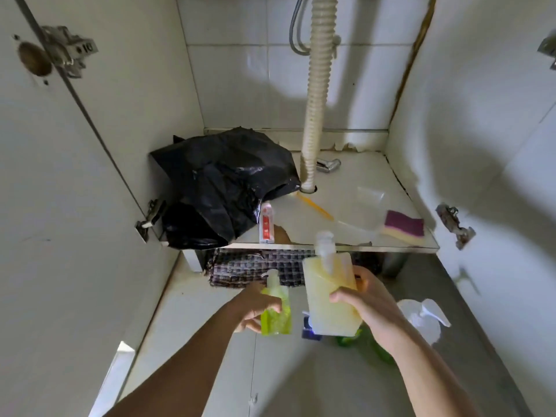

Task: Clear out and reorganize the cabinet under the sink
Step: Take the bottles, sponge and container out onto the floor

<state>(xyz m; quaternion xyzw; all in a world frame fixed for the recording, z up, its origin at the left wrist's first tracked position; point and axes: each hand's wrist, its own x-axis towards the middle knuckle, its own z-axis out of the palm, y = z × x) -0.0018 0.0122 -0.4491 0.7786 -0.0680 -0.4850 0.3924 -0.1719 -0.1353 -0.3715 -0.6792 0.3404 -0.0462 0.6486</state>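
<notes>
A checked floor mat lies at six o'clock of the cabinet floor's front edge (partly tucked beneath it). Metal door hinges sit at ten o'clock, others at three.

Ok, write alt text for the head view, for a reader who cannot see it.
A person's left hand holds a small green pump bottle and the right hand a pale yellow pump bottle before an open under-sink cabinet. On its floor lie a black plastic bag, a purple-and-yellow sponge and a small tube.
</notes>
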